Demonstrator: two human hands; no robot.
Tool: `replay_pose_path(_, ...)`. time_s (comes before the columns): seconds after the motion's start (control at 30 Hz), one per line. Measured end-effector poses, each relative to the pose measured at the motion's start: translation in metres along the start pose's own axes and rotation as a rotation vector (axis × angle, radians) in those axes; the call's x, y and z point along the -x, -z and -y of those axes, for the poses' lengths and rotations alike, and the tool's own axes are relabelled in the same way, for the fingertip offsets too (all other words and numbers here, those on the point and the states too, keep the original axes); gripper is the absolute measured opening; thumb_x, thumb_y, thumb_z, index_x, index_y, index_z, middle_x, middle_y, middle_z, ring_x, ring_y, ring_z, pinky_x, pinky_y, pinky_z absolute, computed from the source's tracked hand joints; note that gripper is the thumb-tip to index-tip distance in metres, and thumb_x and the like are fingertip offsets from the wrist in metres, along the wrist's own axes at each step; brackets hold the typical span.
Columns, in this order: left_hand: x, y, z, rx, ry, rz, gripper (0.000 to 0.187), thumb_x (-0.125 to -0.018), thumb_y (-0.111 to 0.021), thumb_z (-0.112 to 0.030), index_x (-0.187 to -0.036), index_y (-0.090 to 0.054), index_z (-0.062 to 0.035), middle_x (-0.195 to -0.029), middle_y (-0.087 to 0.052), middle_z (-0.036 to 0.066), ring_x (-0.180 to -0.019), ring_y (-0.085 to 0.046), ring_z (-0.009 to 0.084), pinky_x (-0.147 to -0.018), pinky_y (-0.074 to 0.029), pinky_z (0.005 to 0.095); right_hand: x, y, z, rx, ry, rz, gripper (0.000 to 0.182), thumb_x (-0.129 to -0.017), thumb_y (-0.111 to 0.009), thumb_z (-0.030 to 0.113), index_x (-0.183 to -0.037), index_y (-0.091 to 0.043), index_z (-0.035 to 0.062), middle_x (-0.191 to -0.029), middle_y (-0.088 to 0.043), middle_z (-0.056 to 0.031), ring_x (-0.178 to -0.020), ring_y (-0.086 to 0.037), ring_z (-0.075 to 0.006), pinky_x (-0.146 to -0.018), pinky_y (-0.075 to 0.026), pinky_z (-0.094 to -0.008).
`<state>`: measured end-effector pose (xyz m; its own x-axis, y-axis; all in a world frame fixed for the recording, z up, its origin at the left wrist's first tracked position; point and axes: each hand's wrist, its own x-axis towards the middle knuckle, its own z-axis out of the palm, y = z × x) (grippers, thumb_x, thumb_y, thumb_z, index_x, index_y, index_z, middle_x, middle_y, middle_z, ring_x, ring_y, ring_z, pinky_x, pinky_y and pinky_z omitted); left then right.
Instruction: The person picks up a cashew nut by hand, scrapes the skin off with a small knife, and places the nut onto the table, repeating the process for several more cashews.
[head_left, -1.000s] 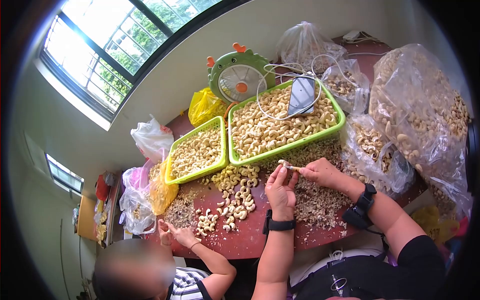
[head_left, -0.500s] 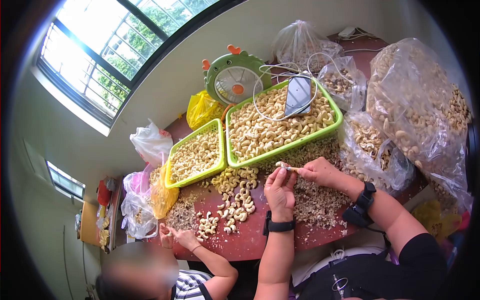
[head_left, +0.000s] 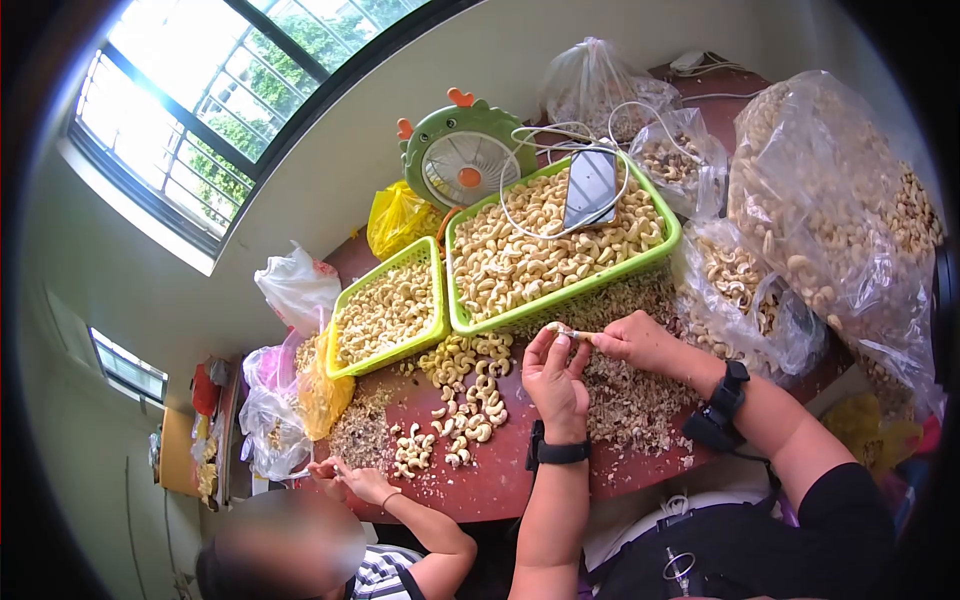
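Observation:
My left hand [head_left: 557,385] is closed, palm up, pinching a cashew nut [head_left: 556,327] between thumb and fingertips. My right hand [head_left: 633,341] grips a small knife-like tool with a yellowish handle [head_left: 584,336]. Its tip reaches the nut; the blade is too small to make out clearly. Below my hands lies a heap of peeled skin crumbs [head_left: 635,405]. Left of my left hand, loose cashews [head_left: 480,410] are spread on the red table [head_left: 500,492]. Behind stands a large green basket [head_left: 570,290] full of cashews, with a phone [head_left: 591,190] lying on top.
A smaller green basket [head_left: 385,357] of cashews adjoins the large one. A green fan [head_left: 465,160] with a white cable stands behind. Nut-filled plastic bags [head_left: 820,220] crowd the right. At the lower left, a co-worker's hands [head_left: 355,482] are over the table edge.
The view has shifted slightly, so the scene sits a little further left. My hands keep nearly the same pose on the nut and tool. The co-worker's hands have moved slightly.

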<state>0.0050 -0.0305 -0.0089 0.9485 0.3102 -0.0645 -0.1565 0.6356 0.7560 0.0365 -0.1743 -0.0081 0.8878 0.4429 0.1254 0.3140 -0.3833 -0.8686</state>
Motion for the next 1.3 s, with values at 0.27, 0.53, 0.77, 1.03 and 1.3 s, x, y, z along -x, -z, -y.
replay_pose_path(0.27, 0.000, 0.001, 0.000, 0.043, 0.043, -0.004, 0.019, -0.077, -0.053, 0.004, -0.094, -0.051, -0.0006, -0.089, -0.056, 0.008, -0.077, -0.058, 0.0174, -0.063, -0.055, 0.0299, 0.001, 0.001, 0.000, 0.011, 0.003, -0.009, 0.045, -0.080, -0.046, 0.042, -0.067, -0.059, 0.0004, -0.055, -0.052, -0.0149, -0.049, -0.051, -0.0253, -0.048, -0.040, -0.0345)
replay_pose_path(0.53, 0.004, -0.003, 0.005, -0.039, -0.059, -0.004, 0.020, -0.077, -0.053, 0.001, -0.096, -0.049, -0.0035, -0.090, -0.056, 0.008, -0.079, -0.058, 0.0172, -0.064, -0.054, 0.0274, 0.000, -0.002, -0.007, 0.040, 0.113, -0.029, 0.045, -0.080, -0.046, 0.042, -0.069, -0.059, 0.0010, -0.059, -0.054, -0.0168, -0.053, -0.054, -0.0285, -0.050, -0.041, -0.0363)
replay_pose_path(0.77, 0.004, -0.004, 0.000, 0.012, 0.003, 0.007, 0.018, -0.078, -0.052, 0.001, -0.095, -0.049, -0.0032, -0.089, -0.056, 0.007, -0.080, -0.058, 0.0164, -0.065, -0.053, 0.0269, 0.001, 0.001, -0.002, 0.002, 0.011, 0.021, 0.047, -0.080, -0.045, 0.044, -0.068, -0.059, 0.0011, -0.055, -0.052, -0.0151, -0.050, -0.051, -0.0253, -0.049, -0.040, -0.0349)
replay_pose_path(1.03, 0.002, -0.002, 0.002, -0.055, -0.024, -0.038, 0.019, -0.078, -0.052, 0.002, -0.096, -0.048, -0.0017, -0.090, -0.055, 0.007, -0.079, -0.057, 0.0161, -0.065, -0.054, 0.0294, 0.000, -0.002, -0.001, 0.006, -0.023, 0.001, 0.047, -0.081, -0.045, 0.044, -0.066, -0.058, 0.0005, -0.053, -0.051, -0.0136, -0.048, -0.050, -0.0223, -0.048, -0.040, -0.0333)
replay_pose_path(1.3, 0.007, -0.008, -0.001, -0.074, -0.095, -0.045, 0.021, -0.076, -0.052, 0.005, -0.095, -0.047, -0.0002, -0.088, -0.054, 0.008, -0.078, -0.056, 0.0154, -0.063, -0.054, 0.0274, -0.001, -0.005, -0.002, 0.001, 0.001, -0.019, 0.049, -0.081, -0.045, 0.044, -0.063, -0.055, -0.0006, -0.050, -0.049, -0.0121, -0.046, -0.047, -0.0192, -0.046, -0.039, -0.0322)
